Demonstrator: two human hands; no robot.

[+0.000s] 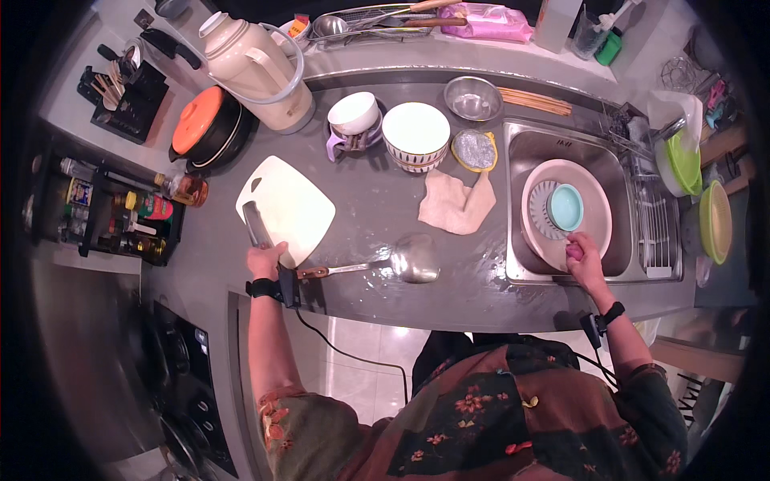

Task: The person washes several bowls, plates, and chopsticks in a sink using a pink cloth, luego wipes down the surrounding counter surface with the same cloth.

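Note:
My left hand (264,261) is closed around the lower end of a grey flat-bladed tool (256,223), seemingly a knife, which lies over the left edge of a white cutting board (295,207). Beside that hand a metal turner (415,258) with a wooden handle rests on the counter. Over the near rim of a pale pink basin (595,186) in the sink, my right hand (585,264) has its fingers curled on a small pink-purple object (574,251), too small to identify. Inside the basin a turquoise bowl (566,207) sits within a patterned bowl (539,211).
A beige cloth (456,201), stacked bowls (416,135), a steel bowl (473,98) and a scouring pad (474,150) stand left of the steel sink (514,264). At the back left are a thermos jug (252,66) and a pot with an orange lid (201,120). Water wets the counter.

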